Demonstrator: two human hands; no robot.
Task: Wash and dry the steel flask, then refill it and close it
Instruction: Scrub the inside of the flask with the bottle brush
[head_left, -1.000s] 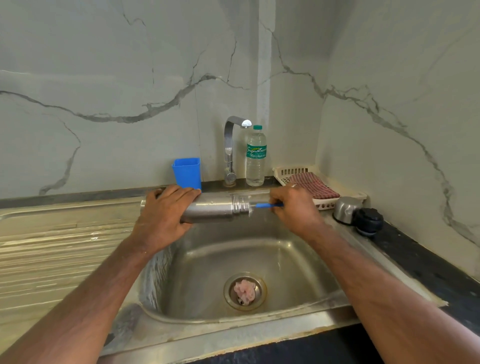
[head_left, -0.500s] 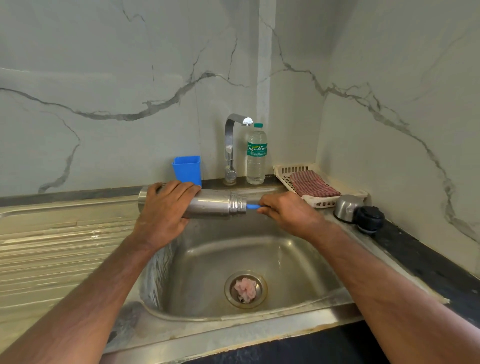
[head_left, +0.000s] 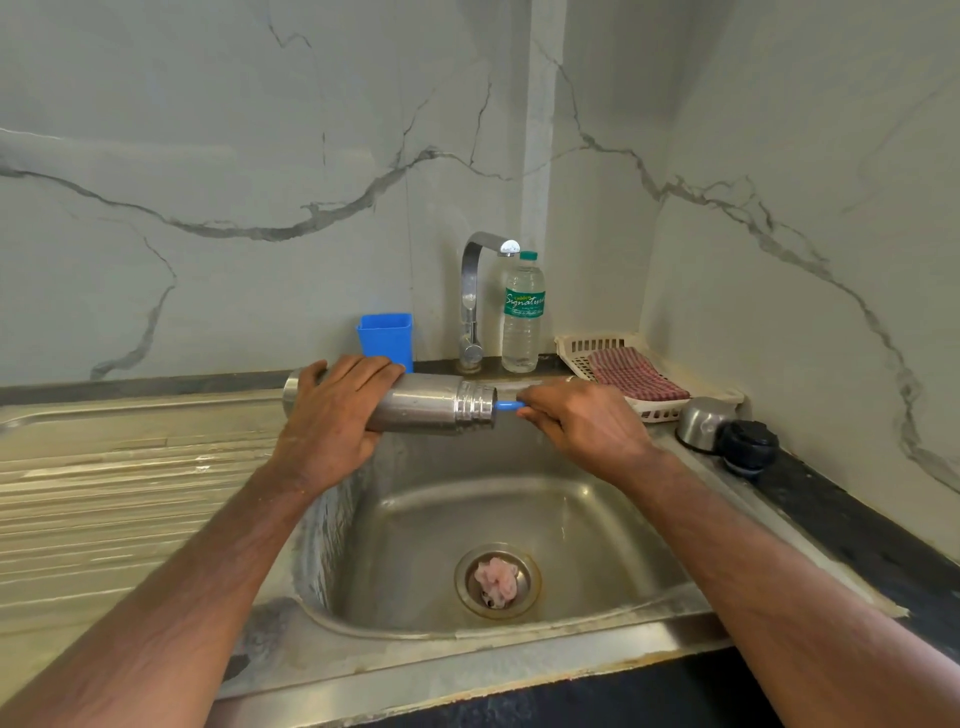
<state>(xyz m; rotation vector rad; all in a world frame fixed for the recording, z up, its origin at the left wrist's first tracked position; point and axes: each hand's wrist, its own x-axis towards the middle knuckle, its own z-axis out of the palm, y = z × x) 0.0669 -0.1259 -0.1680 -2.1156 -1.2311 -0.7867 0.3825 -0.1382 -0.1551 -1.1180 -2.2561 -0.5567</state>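
The steel flask (head_left: 415, 410) lies on its side in the air above the sink (head_left: 519, 519), near the basin's back edge, its open threaded mouth pointing right. The left hand (head_left: 332, 415) has its grip wrapped round the flask's body toward the base end, fingers curled over the top. The right hand (head_left: 582, 421), just beside the mouth, pinches a blue brush handle (head_left: 506, 406) that runs into the opening. The flask's steel cup (head_left: 701, 421) and black stopper (head_left: 748, 444) rest on the surface at the sink's right edge.
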